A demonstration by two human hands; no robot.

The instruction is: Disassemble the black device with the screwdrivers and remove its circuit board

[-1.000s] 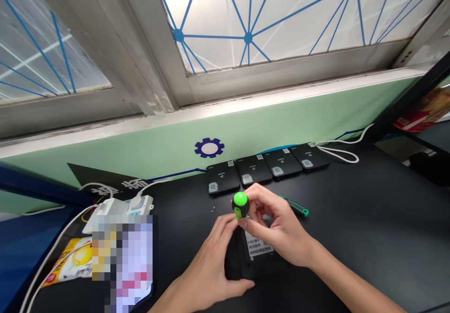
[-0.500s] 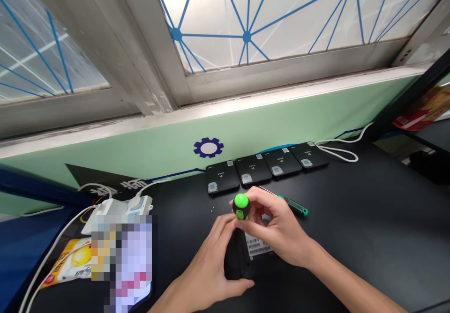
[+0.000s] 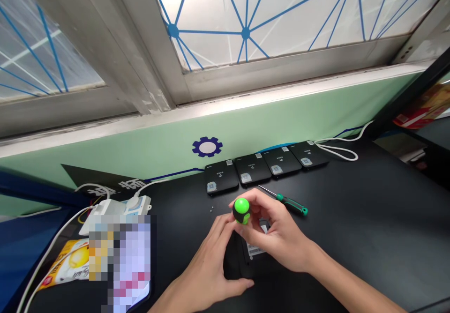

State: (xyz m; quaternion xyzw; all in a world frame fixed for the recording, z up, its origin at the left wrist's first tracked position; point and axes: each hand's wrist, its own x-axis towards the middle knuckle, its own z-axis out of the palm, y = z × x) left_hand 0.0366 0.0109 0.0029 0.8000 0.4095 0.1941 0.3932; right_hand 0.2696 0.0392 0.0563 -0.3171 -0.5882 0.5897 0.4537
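My right hand (image 3: 279, 231) is closed around the green-and-black handle of a screwdriver (image 3: 242, 210), held nearly upright so its end faces me. Its shaft and tip are hidden below the handle and fingers. Underneath lies a flat black device (image 3: 248, 268) with a white printed label, partly covered by both hands. My left hand (image 3: 214, 261) grips the device from the left, fingertips at the far side close to the screwdriver and thumb stretched along the near edge. Tiny screws (image 3: 211, 209) lie on the table beyond my left fingers.
Several flat black boxes (image 3: 253, 170) stand in a row along the wall. A second screwdriver (image 3: 293, 205), green and black, lies right of my hands. At left are a white power strip (image 3: 138, 206), a snack packet (image 3: 70, 261) and a partly blurred phone (image 3: 140, 292).
The screwdriver handle has turned and tilted slightly in my right hand, which has shifted a little. My left hand stays in place. The view has moved slightly.
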